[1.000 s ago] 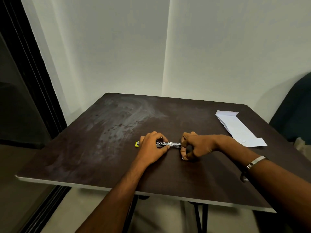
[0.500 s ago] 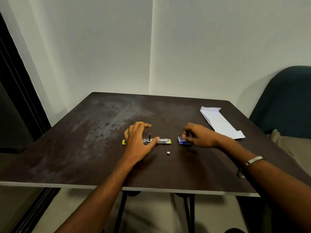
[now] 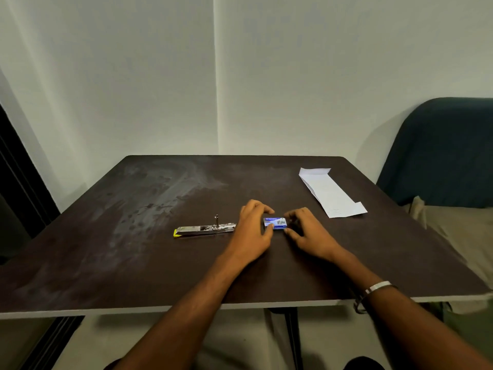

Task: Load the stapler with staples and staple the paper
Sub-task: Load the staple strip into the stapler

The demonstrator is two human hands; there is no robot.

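Observation:
A small blue staple box [image 3: 275,223] lies flat on the dark table [image 3: 133,263], near its middle. My left hand [image 3: 252,233] pinches the box's left end and my right hand [image 3: 306,232] pinches its right end. To the left of my hands, the metal stapler [image 3: 204,229] with a yellow tip lies opened out flat, its pusher rod sticking up. Neither hand touches it. A folded white paper [image 3: 329,192] rests at the table's far right.
A dark blue chair back [image 3: 442,153] and a beige cushion [image 3: 461,236] stand off the table's right side. A white wall rises behind the table. A dark door frame [image 3: 16,166] runs down the left.
My left hand left the stapler and moved right to the staple box, joining my right hand. The small loose piece seen in front of the stapler is no longer visible.

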